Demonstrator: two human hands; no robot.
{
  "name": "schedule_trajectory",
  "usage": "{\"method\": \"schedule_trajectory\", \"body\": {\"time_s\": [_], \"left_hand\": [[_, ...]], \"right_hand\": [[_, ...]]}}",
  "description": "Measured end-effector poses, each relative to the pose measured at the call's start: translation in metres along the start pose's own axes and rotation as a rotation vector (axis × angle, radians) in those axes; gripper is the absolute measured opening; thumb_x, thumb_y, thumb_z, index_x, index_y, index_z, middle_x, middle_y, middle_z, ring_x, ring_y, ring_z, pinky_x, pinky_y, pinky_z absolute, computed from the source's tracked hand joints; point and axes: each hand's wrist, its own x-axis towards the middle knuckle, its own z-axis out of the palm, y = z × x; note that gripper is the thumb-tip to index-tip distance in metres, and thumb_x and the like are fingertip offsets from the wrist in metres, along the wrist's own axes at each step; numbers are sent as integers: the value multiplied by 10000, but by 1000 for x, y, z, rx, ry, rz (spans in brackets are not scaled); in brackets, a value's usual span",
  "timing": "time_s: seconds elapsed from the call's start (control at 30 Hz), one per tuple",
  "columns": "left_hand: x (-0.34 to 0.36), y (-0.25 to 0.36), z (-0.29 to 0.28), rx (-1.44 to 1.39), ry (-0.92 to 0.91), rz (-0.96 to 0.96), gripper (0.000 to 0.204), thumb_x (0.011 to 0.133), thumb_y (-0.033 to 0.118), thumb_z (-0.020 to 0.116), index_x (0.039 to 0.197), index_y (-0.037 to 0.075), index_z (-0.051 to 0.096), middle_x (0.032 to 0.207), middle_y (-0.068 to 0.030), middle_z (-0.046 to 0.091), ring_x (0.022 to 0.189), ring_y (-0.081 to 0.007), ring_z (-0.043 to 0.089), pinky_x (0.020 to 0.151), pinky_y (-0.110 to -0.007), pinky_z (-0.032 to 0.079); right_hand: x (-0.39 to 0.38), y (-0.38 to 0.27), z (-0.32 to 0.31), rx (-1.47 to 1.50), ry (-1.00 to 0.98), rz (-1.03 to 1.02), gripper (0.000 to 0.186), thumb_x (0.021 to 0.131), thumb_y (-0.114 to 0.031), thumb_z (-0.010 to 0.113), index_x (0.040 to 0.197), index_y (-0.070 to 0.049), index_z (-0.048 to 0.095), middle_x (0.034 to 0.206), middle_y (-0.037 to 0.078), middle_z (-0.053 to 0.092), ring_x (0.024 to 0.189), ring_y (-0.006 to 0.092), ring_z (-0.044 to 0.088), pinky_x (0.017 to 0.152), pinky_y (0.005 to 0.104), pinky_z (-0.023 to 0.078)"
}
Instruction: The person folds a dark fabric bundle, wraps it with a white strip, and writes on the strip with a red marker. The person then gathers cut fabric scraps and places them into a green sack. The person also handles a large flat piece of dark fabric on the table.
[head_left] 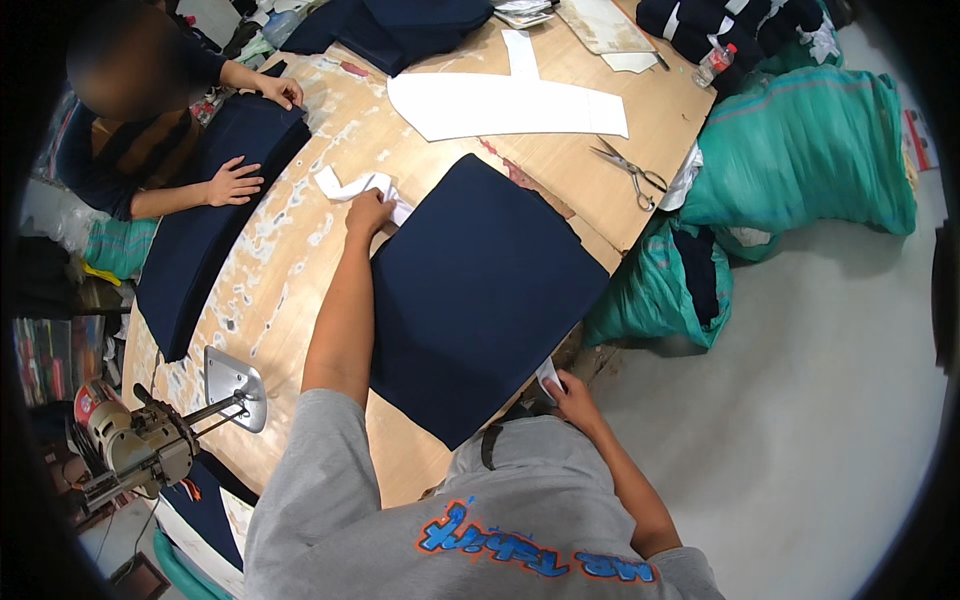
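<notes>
via cam i see l hand curled near-closed on white strip, r hand pinching white piece, navy fabric btwn, scissors well fwd of r

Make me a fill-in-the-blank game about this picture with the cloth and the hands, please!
1. The strip in the person's left hand is coloured ____.
2. The big cloth in front of the person is dark ____.
3. The big bags beside the table are coloured ____.
4. Counting the other person's hands, the number of hands in view is ____.

Missing words: white; blue; green; four.
</notes>
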Motion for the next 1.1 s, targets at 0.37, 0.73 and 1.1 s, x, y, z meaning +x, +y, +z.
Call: {"method": "schedule_trajectory", "body": {"time_s": [0.37, 0.73, 1.1], "left_hand": [[27, -148, -93, -74, 499, 86, 239, 956, 202, 759, 990, 19, 608, 819, -140, 715, 680, -230, 733, 623, -380, 573], [-48, -72, -54, -545, -181, 48, 437, 1058, 261, 724, 1313, -81, 629, 976, -100, 727, 844, -132, 698, 784, -287, 585], [1, -98, -152, -650, 67, -34, 483, 1059, 330, 727, 1352, -51, 672, 1147, -81, 726, 1059, -151, 665, 975, -312, 508]], "right_hand": [[37, -48, 16, -327, 113, -21, 337, 1029, -232, 605, 1258, -13, 720, 1095, 301, 740, 1086, 507, 689, 910, 562, 547], [-48, 28, -18, -367, 55, 50, 398, 1092, -494, 549, 1062, -133, 716, 1017, 203, 747, 1024, 442, 699, 856, 536, 520], [-8, -24, -22, -132, 54, -117, 265, 991, -306, 731, 1131, -82, 714, 1024, 241, 752, 1012, 464, 707, 870, 533, 533]]}}
